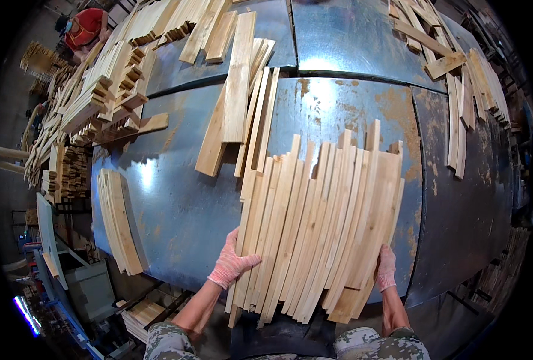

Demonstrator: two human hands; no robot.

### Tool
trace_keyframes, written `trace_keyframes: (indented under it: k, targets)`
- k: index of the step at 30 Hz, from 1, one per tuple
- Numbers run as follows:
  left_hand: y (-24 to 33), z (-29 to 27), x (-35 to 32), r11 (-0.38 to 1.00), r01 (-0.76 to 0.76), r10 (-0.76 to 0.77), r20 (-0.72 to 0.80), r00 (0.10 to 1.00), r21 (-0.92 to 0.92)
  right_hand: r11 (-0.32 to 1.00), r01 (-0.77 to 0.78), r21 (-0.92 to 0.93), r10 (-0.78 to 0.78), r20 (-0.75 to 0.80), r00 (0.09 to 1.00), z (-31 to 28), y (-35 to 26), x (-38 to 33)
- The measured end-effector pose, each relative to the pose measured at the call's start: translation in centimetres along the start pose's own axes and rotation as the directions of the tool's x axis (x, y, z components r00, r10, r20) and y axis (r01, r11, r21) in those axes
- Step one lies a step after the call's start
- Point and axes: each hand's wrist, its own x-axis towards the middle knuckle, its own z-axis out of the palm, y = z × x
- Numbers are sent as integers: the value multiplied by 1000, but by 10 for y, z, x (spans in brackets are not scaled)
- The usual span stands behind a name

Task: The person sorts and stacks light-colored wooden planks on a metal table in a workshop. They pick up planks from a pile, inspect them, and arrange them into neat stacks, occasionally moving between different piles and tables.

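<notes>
Slats [317,231], probably stiff but heavy together, are laid across the near edge of the table [176,210], held between left hand [233,262] and right hand [386,268]. Outer sides are best gripped, lest loose pieces slide.

Metal table [176,228] — wooden strips [314,222]; brown patches [401,108]

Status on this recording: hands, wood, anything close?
Left hand and right hand at opposite sides of wood strips. Strips' ends uneven. Loose boards close by, far left end.

Person in red [88,27], upper left; glowing strip [26,315], lower left.
</notes>
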Motion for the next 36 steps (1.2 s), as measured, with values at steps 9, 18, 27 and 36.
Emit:
trace_keyframes:
  k: [9,18,27,36]
  targets:
    - [-1,-14,-18,993,-65,48,163,985,99,989,-138,-45,133,-99,986,-13,22,-22]
    - [-69,-69,46,931,-310,202,432,879,194,719,198,-666,-456,-237,858,-9,-34,-36]
    - [-147,-48,59,734,-506,423,279,862,452,210,653,-727,-698,356,621,337,-202,-160]
    - [-94,-104,83,778,-465,385,265,884,422,546,535,-644,-663,57,746,547,-205,11]
